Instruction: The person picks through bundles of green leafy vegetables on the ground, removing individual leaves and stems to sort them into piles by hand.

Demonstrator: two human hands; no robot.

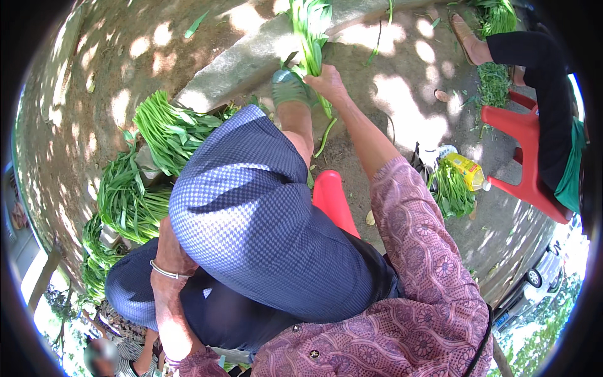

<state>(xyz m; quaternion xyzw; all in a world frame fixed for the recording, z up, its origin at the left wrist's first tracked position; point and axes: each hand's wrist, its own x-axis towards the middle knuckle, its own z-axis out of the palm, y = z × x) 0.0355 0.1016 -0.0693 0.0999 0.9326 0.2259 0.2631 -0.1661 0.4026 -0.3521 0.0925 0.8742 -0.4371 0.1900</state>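
My right hand is stretched out past my knee, its fingers closed round a bunch of long-stemmed leafy greens. The bunch stands out beyond the hand beside my green shoe, and a loose stem hangs below the grip. My left hand, with a bangle at its wrist, rests against my checked trouser leg; the knee hides its fingers. Nearest to it lies a heap of leafy greens, with a thick tied-looking bundle of green stems above.
A concrete curb crosses the ground ahead. To the right are another bunch of greens, a yellow-labelled bottle and a red stool with a seated person. A red seat edge shows beside my leg. Another person is at the lower left.
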